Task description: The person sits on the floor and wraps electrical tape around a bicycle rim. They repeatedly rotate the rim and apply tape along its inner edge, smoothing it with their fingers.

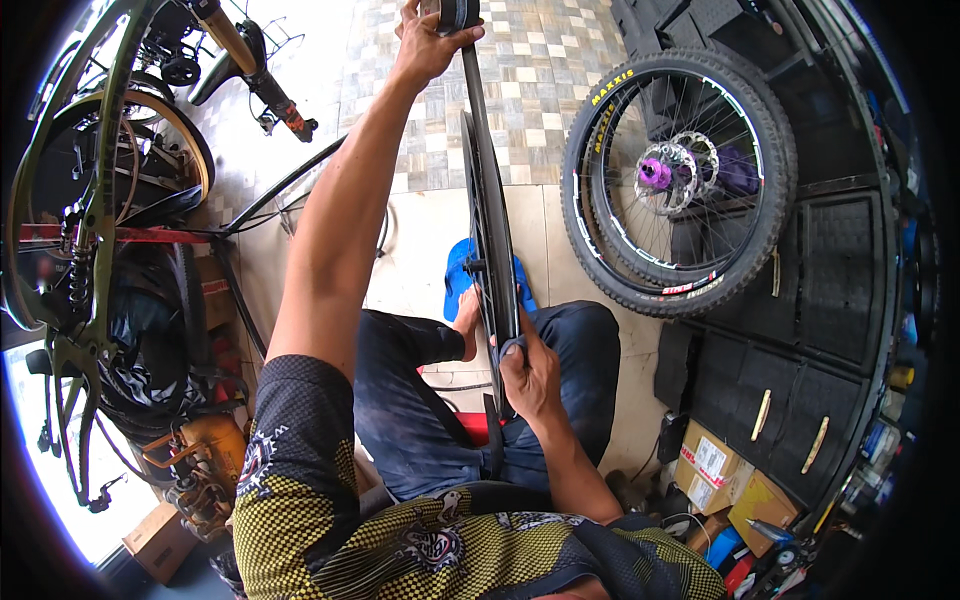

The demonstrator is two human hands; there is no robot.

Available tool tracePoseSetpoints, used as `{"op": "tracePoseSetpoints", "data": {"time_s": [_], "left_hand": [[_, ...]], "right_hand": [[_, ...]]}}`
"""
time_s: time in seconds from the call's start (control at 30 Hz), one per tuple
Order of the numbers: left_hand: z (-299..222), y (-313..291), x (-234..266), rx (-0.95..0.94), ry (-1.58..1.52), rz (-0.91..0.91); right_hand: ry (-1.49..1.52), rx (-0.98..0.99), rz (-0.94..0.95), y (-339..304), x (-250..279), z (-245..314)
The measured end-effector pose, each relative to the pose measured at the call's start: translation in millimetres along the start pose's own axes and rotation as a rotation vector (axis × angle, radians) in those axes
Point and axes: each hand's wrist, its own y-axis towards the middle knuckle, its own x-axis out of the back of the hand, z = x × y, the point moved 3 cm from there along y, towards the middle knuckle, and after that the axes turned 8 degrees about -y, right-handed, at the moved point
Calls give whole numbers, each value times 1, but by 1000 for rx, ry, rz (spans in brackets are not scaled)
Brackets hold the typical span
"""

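A bicycle wheel rim stands edge-on between my knees, with spokes and a hub showing at its side. My left hand, at the far end of my outstretched arm, grips a roll of dark tape. From that roll a strip of tape runs taut toward me along the rim. My right hand is closed around the near part of the rim, its thumb pressed on the strip. Something dark grey sits at that thumb, too small to make out. A loose tape end hangs below the rim.
Two tyred wheels with purple hubs lean against black cabinets on the right. To the left stand a green bike frame and a repair stand. Cardboard boxes lie at the lower right. A blue slipper is under my foot.
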Motion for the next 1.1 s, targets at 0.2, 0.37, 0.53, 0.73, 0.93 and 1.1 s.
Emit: {"op": "tracePoseSetpoints", "data": {"time_s": [0.2,0.37,0.53,0.73,0.93,1.1], "left_hand": [[29,-10,-7,66,-35,25],[42,-18,-19,92,-28,35],[52,-33,-32,145,-33,28],[54,-50,-43,202,-78,63],[61,-53,-47,224,-150,61],[64,-63,-48,239,-98,58]], "right_hand": [[-35,-4,12,-5,-1,-8],[-13,31,-7,-3,-1,-8],[21,17,22,-3,0,-8],[-5,15,27,-3,2,-5],[26,48,28,0,4,2],[21,31,15,-1,4,-1]]}}
